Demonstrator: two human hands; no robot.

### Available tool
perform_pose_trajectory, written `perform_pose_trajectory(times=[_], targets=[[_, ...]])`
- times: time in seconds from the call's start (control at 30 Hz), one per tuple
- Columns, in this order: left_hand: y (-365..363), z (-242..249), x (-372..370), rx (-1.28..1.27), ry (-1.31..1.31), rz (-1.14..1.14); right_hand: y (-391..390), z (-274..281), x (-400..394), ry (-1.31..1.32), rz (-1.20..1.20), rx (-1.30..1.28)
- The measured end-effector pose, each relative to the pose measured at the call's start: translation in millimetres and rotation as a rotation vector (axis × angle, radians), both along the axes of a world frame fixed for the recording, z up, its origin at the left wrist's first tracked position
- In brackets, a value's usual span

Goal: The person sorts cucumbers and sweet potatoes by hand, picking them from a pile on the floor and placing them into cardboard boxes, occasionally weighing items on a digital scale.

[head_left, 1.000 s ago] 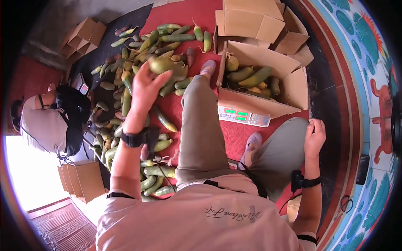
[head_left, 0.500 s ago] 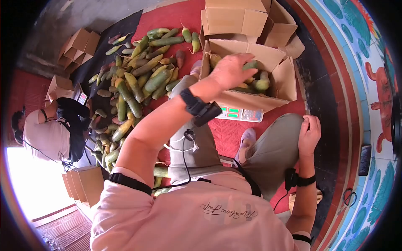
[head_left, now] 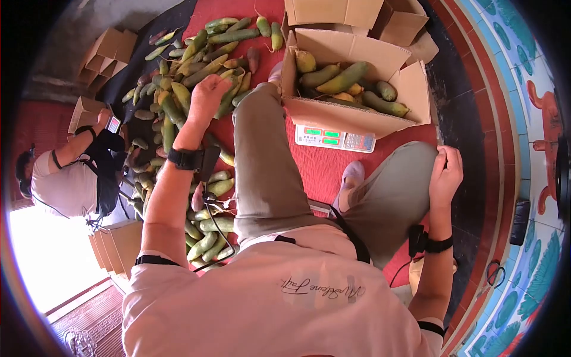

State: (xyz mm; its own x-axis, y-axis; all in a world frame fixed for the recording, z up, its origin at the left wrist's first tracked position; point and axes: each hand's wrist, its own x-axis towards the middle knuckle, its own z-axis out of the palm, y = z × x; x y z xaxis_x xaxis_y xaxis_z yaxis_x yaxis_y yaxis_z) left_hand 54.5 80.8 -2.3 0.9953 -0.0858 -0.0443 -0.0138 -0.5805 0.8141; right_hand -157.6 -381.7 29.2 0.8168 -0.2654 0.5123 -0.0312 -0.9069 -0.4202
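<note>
Hovering at 11 o'clock, the left hand [head_left: 205, 101] is showing a narrow grip, like the right hand [head_left: 446, 172]; loosely piled radishes [head_left: 171, 107] risk rolling.

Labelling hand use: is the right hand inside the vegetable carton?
No, the right hand rests at the right knee, outside the carton of vegetables.

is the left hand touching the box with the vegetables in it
Apart. The head view shows a plain gap between the left hand and the box, with the left trouser leg showing in it.
</note>
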Motion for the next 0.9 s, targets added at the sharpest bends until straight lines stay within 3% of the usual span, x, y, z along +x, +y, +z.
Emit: perform_pose_trajectory(times=[0.13,0.57,0.87,0.9], targets=[[6.7,-8.3,-17.9,-0.131,0.013,0.046,4.0,1.9,3.6,-0.001,0.005,-0.027],[39.0,-52.9,-44.0,-0.089,0.17,0.033,13.1,2.9,10.2,0.043,0.006,-0.078],[70.8,-71.5,-69.9,-0.342,0.336,0.149,17.1,4.5,12.3,0.093,-0.009,-0.096],[77.2,-77.4,-72.3,-0.271,0.289,0.167,18.1,5.2,12.1,0.1,-0.01,-0.084]])
